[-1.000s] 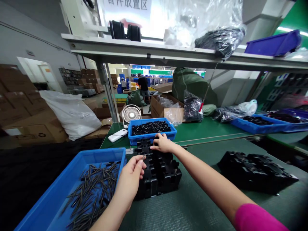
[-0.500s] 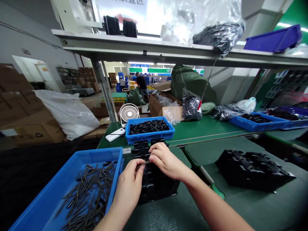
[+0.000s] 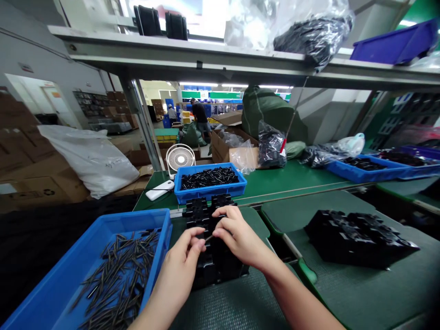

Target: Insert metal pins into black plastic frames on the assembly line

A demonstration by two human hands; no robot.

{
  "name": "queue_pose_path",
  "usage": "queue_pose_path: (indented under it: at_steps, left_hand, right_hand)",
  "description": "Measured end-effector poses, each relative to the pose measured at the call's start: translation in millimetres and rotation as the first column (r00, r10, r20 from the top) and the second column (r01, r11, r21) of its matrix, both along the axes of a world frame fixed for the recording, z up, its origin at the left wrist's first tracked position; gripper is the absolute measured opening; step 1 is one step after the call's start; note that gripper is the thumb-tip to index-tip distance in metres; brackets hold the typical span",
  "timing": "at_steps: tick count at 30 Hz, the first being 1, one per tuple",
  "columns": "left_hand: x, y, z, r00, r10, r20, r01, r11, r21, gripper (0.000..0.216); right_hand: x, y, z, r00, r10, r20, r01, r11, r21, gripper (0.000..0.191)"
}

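Note:
Between the fingertips of both hands runs a thin dark metal pin point(image 3: 209, 238), mostly covered by the fingers. My left hand point(image 3: 180, 261) pinches one end of it. The other end is pinched by my right hand point(image 3: 239, 238). Just below the hands stands a black plastic block assembly point(image 3: 227, 266) with knobbly rows along its top, partly hidden by the hands. Left of my left hand, a blue bin point(image 3: 55, 279) holds many similar pins point(image 3: 120, 270) in a loose heap.
Behind the block sits a blue tray point(image 3: 211, 189) of small black parts. A white fan point(image 3: 180, 158) and a white power bank-like device point(image 3: 160, 190) are beside it. Another black block point(image 3: 357, 240) rests on the mat at right. A shelf point(image 3: 206, 57) spans overhead.
The camera view has shifted slightly. My left fingers have curled closer together, and less of the pin shows between the hands, which stay over the block.

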State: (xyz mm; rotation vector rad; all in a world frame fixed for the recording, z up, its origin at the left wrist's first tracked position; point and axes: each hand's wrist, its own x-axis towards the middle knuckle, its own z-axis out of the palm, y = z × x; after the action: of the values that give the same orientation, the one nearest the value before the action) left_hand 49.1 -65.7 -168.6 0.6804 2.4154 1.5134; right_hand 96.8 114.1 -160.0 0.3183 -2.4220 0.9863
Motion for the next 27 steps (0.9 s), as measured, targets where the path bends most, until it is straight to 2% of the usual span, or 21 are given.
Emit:
queue_pose_path:
  at_steps: [7, 14, 17, 22, 27]
  left_hand:
    - [4.4, 4.8, 1.8, 0.932, 0.006, 0.362, -0.086, 0.975, 0.205, 0.038]
    - [3.8, 2.1, 3.4, 0.761, -0.116, 0.638, -0.178, 0.909, 0.377, 0.044]
    - [4.7, 0.9, 3.3, 0.749, -0.160, 0.643, -0.144, 0.908, 0.394, 0.043]
    - [7.0, 2.2, 4.6, 0.858, -0.150, 0.491, -0.025, 0.943, 0.332, 0.037]
    - [4.2, 4.5, 3.2, 0.879, -0.140, 0.456, -0.040, 0.931, 0.362, 0.035]
  right_hand:
    - [5.0, 5.4, 4.5, 0.998, 0.049, -0.037, -0.048, 0.998, 0.042, 0.010]
    - [9.6, 6.8, 8.7, 0.993, 0.113, -0.025, -0.111, 0.992, 0.058, 0.006]
    - [11.0, 7.2, 8.8, 0.993, 0.114, -0.024, -0.113, 0.993, 0.026, 0.006]
    - [11.2, 3.7, 3.1, 0.988, 0.126, 0.090, -0.120, 0.990, -0.073, 0.008]
    - [10.9, 1.1, 2.6, 0.988, 0.092, 0.124, -0.066, 0.978, -0.198, 0.009]
